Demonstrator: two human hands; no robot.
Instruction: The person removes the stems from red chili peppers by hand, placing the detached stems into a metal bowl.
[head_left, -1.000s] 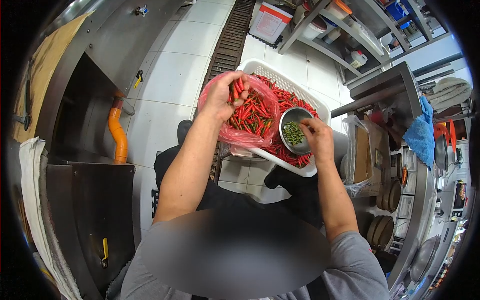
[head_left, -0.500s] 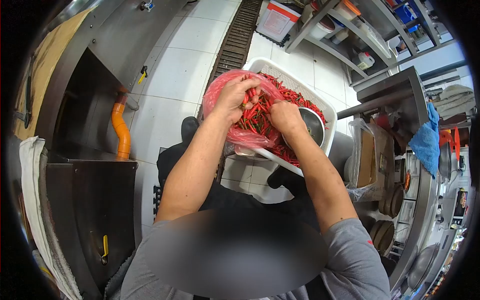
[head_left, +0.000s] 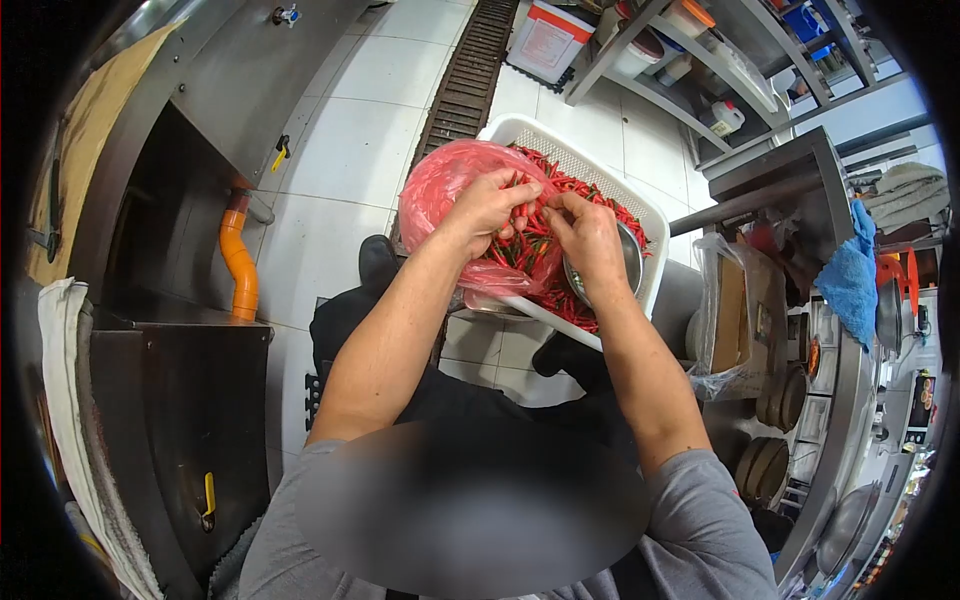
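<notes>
My left hand (head_left: 486, 208) is closed around a few red chilies, above the mouth of a pink plastic bag (head_left: 432, 190). Close beside its fingertips, my right hand (head_left: 590, 238) is bent in a pinch; whatever is between the fingers is too small to make out. Loose red chilies (head_left: 524, 252) with green stems fill the bag's opening. The bag rests over the left side of a white perforated basket (head_left: 658, 225), where more chilies lie. A metal bowl (head_left: 632, 262) sits in the basket, partly hidden behind my right hand.
A dark floor drain grate (head_left: 470, 80) runs across the white tiles. To the left stands a steel unit with an orange pipe (head_left: 238, 255). At the right are a cardboard box (head_left: 730, 310) in plastic, a blue cloth (head_left: 850, 275) and steel shelving (head_left: 690, 100).
My right hand has risen from the chilies beside the bowl to my left fingertips. My left hand has turned and shifted slightly right, still holding chilies.
</notes>
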